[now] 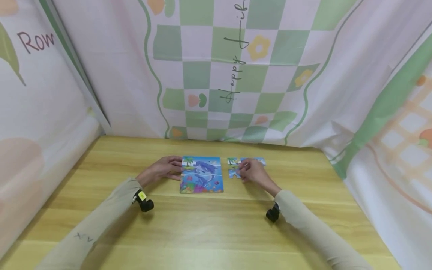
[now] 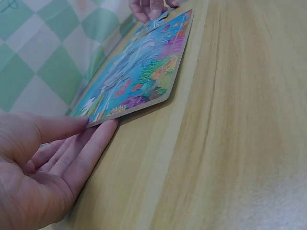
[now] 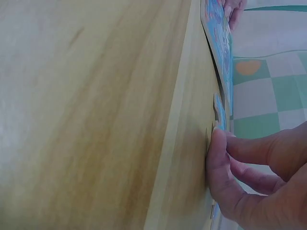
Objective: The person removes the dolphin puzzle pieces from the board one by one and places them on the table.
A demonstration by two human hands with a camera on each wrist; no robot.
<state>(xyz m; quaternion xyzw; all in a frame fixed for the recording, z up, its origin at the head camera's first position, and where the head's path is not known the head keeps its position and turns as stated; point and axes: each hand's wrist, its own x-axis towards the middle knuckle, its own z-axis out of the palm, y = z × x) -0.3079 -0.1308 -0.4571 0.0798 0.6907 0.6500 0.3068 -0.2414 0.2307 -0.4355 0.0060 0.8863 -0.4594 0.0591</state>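
Note:
A dolphin jigsaw puzzle point(image 1: 204, 178) with a palm tree and coral lies flat on the wooden table. My left hand point(image 1: 164, 167) pinches its left edge, thumb on top and fingers along the underside in the left wrist view. To the right of it are several loose jigsaw pieces point(image 1: 232, 173), one showing a palm tree. Over these pieces, my right hand point(image 1: 254, 171) pinches a puzzle piece point(image 3: 219, 109) between thumb and index finger, and its fingers hide part of the group.
The wooden table point(image 1: 199, 228) stretches toward me in front of the puzzle. Behind it hangs a green-and-white checked curtain point(image 1: 229, 75), with more printed cloth at the left and right sides. A small black camera sits on each wrist.

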